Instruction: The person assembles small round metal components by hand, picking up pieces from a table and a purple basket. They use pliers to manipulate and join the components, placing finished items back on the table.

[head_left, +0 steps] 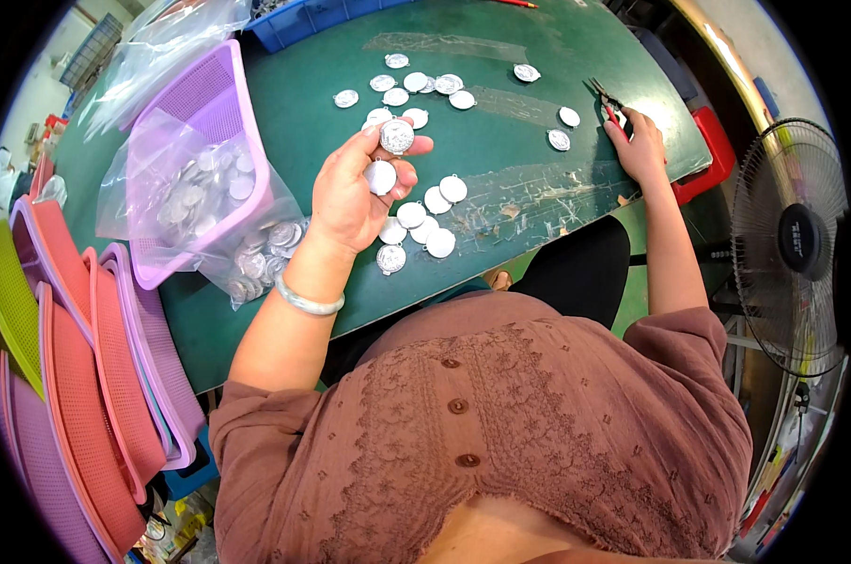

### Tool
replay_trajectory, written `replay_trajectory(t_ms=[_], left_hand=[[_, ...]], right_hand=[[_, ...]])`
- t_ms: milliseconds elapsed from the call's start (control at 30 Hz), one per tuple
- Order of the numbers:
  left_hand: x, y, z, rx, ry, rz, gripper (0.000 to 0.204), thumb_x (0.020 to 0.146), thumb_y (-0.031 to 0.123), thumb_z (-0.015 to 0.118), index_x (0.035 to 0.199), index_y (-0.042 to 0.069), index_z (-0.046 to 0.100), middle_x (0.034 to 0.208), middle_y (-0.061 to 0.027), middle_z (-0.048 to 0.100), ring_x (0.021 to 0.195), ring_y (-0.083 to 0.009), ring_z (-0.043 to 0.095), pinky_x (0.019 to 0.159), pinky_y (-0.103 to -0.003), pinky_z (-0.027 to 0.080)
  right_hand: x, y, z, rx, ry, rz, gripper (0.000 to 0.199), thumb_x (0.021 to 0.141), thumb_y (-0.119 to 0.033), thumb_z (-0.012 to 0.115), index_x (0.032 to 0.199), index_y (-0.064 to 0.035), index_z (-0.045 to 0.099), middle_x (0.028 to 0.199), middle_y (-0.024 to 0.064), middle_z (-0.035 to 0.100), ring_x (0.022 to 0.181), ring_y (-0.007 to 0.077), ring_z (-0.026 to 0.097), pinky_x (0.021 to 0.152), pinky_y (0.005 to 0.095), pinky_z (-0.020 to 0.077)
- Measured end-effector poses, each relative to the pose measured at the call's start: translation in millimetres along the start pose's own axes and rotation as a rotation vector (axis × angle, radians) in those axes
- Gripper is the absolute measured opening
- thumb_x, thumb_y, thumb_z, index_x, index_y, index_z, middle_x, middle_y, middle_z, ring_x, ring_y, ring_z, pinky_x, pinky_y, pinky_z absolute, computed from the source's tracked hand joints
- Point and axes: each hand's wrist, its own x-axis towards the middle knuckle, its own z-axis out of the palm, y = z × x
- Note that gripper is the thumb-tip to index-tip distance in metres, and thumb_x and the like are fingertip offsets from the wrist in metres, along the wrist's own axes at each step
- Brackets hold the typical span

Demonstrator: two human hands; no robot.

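Beyond one brown blouse [519, 414], left grip [346, 200] clamps two medallions [396, 137], right grip [640, 150] one pliers [610, 110].

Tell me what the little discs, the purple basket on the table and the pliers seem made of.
Discs: probably metal, silvery; some show raised patterns that catch light, though coated plastic can't be ruled out. Basket: likely plastic, purple with a soft sheen; walls finely perforated, rim smooth. Pliers: dark, likely metal tips; the smooth red handle looks like plastic or rubber.
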Motion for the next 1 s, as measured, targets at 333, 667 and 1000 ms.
replay_trajectory(t_ms=[333, 667, 1000], left_hand=[[1.0, -1.5, -5.3, -0.047, -0.019, -0.029, 0.033, 0.092, 0.019, 0.036, 0.111, -0.005, 0.048, 0.098, -0.0187, 0.058, 0.064, -0.0127, 0.050, 0.053, -0.021, 0.040], [2.4, -0.5, -2.1, -0.013, 0.050, 0.020, 0.032, 0.084, 0.003, 0.052, 0.115, -0.003, 0.048, 0.101, -0.0122, 0.056, 0.073, -0.0120, 0.053, 0.065, -0.021, 0.046], [2.7, -6.3, 1.9, 0.288, 0.180, 0.182, 0.040, 0.074, -0.006, 0.059, 0.113, -0.001, 0.050, 0.088, -0.0041, 0.053, 0.076, -0.0104, 0.053, 0.067, -0.022, 0.047]], right_hand=[[1.5, -107.0, -24.1, 0.499, -0.054, -0.369, 0.037, 0.079, -0.025, 0.060, 0.109, -0.0045, 0.054, 0.109, 0.0129, 0.056, 0.105, 0.0278, 0.050, 0.088, 0.0352, 0.0396], [11.8, -209.6, -6.6, 0.703, -0.239, -0.717, 0.030, 0.077, -0.010, 0.058, 0.107, -0.0055, 0.056, 0.105, 0.0106, 0.058, 0.097, 0.0278, 0.054, 0.082, 0.0353, 0.0443], [0.4, -221.9, 12.7, 0.632, -0.342, -0.814, 0.041, 0.069, -0.004, 0.063, 0.109, -0.0046, 0.055, 0.101, 0.0090, 0.058, 0.097, 0.0269, 0.050, 0.083, 0.0351, 0.0424]])
